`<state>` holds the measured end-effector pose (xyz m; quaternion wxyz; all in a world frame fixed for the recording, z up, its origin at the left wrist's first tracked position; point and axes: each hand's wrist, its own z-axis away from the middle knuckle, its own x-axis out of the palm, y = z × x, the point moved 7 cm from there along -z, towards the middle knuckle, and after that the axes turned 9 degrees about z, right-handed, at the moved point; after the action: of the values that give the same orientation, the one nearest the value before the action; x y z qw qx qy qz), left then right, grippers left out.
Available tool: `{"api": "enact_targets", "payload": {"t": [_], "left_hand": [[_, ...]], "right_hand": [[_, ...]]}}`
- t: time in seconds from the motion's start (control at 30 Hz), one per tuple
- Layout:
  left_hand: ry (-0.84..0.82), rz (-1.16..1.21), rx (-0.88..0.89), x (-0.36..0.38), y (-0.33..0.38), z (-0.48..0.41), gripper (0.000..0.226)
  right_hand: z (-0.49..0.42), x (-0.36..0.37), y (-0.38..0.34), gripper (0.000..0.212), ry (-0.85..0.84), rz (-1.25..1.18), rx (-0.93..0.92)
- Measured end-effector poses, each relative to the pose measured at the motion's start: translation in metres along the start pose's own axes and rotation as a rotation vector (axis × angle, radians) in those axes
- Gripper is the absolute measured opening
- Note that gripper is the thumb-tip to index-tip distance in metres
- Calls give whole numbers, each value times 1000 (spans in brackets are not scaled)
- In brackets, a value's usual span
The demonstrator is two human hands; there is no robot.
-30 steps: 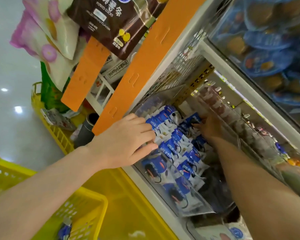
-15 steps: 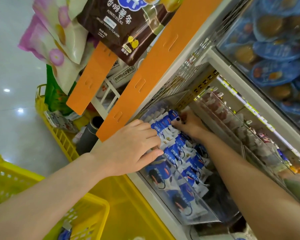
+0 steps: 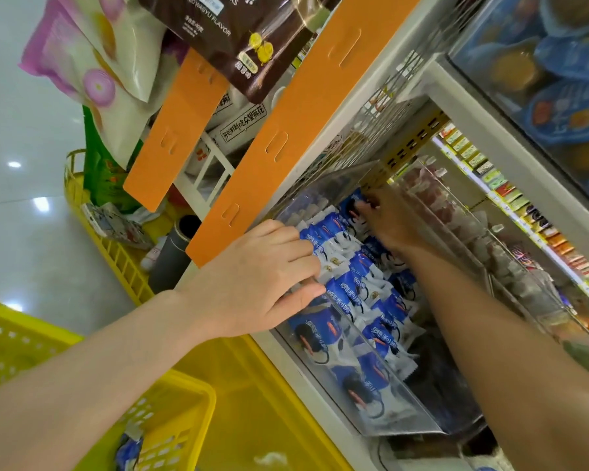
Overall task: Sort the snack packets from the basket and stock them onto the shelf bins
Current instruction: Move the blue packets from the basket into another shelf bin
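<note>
A clear shelf bin holds rows of blue-and-white snack packets standing on edge. My left hand rests on the near-left side of the rows, fingers over several packets and thumb beneath them, pressing them together. My right hand reaches deep into the far end of the bin, its fingertips pinched on the rearmost blue packet. A yellow basket sits below my left forearm with one blue packet visible inside.
Two orange strips hang down the shelf end beside the bin. Brown and pink snack bags hang above. A second yellow basket stands on the floor behind. The neighbouring clear bin holds pale packets.
My right hand has moved from the middle of the bin to its far end and now touches the rearmost packet. My left hand has stayed on the packets.
</note>
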<state>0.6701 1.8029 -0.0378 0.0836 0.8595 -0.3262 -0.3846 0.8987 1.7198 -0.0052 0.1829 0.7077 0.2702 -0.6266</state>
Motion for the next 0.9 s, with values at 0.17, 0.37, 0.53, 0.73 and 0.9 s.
{"api": "enact_targets", "payload": {"t": [0.17,0.37,0.53,0.73,0.9], "left_hand": [[14,-8,9,-1,1,1,35],[7,-26,14,-2,2,1,35],[-7,-18,10,-3,3,1,34],[-12,-21,-11,-3,4,2,36],[-1,-26,4,-2,1,2,36]], "right_hand": [[-4,-6,14,46,145,-96,80],[-3,1,18,31,93,-38,63],[10,-39,27,24,263,219,141],[37,-40,55,30,72,311,239],[52,-38,77,49,-99,214,443]]}}
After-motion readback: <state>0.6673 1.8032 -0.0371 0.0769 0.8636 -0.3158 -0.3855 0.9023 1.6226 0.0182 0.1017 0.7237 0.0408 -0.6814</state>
